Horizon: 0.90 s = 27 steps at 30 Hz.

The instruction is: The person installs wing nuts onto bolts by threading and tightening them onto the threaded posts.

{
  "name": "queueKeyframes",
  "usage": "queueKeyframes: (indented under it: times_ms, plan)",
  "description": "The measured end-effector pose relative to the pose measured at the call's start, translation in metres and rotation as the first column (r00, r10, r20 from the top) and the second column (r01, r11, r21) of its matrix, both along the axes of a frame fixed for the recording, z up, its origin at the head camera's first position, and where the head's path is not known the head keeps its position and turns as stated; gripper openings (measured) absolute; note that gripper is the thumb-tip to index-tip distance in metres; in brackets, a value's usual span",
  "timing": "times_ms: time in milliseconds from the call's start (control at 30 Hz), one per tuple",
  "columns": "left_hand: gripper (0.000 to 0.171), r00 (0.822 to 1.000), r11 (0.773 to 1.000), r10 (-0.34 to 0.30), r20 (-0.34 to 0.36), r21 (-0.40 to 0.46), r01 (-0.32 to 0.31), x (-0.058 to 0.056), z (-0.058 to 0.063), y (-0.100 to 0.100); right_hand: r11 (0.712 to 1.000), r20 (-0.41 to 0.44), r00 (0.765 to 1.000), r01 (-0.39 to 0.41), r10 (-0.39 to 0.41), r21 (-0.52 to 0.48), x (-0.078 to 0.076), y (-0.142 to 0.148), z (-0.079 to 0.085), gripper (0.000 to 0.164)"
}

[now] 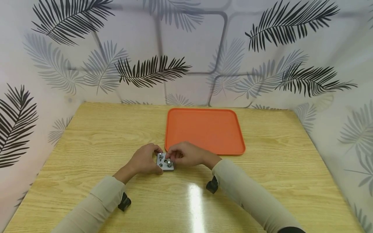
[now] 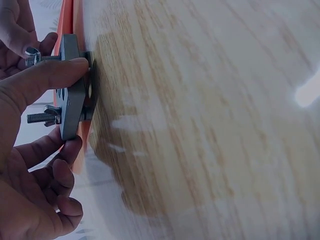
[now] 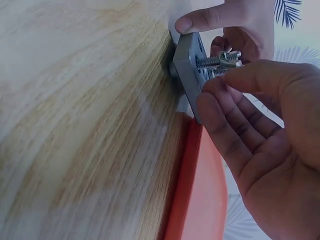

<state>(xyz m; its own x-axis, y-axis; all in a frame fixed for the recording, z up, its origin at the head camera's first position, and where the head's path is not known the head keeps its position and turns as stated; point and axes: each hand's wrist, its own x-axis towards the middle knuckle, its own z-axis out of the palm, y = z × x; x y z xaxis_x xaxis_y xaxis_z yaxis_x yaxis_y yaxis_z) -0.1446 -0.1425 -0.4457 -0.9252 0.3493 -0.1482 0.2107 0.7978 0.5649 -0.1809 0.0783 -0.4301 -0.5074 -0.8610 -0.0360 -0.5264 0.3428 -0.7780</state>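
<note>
A grey metal plate (image 1: 165,167) with holes sits on the table by the orange tray's front corner. My left hand (image 1: 144,159) grips its edges, thumb on the near edge and fingers at the far one. Two threaded bolts stand up through the plate. One wing nut (image 2: 51,116) is low on its bolt, close to the plate. A second wing nut (image 3: 231,60) sits near the tip of the other bolt. My right hand (image 1: 187,153) has its curled thumb and fingers at this raised wing nut; the exact contact is partly hidden.
An orange tray (image 1: 204,129) lies just behind the hands, toward the back of the wooden table (image 1: 116,129). A leaf-patterned cloth (image 1: 186,42) hangs behind the table. Light glares off the tabletop in front of the plate.
</note>
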Motion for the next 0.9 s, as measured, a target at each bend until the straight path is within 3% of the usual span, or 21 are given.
queueKeyframes:
  times_ms: [200,600,767,900]
  plan:
    - [0.059,1.0,1.0,0.001,0.0,0.0,-0.001,0.0005,0.0006,-0.0001,1.0,0.052,0.999,-0.007,0.006,0.012,0.0006,-0.0017,-0.0004,0.023]
    - [0.058,1.0,1.0,0.012,0.002,0.014,-0.012,0.0008,0.0005,0.0002,0.997,0.038,0.998,0.054,-0.057,0.061,0.0029,-0.0041,-0.0055,0.012]
    - [0.058,1.0,1.0,0.01,0.002,0.013,-0.01,0.0006,0.0006,0.0009,0.997,0.009,0.999,0.04,-0.041,0.063,0.0019,-0.0021,-0.0018,0.008]
    - [0.058,1.0,1.0,0.004,0.0,0.01,-0.004,0.0005,0.0002,0.0009,0.998,-0.076,0.997,0.03,-0.026,0.056,-0.0007,-0.0014,0.0004,0.014]
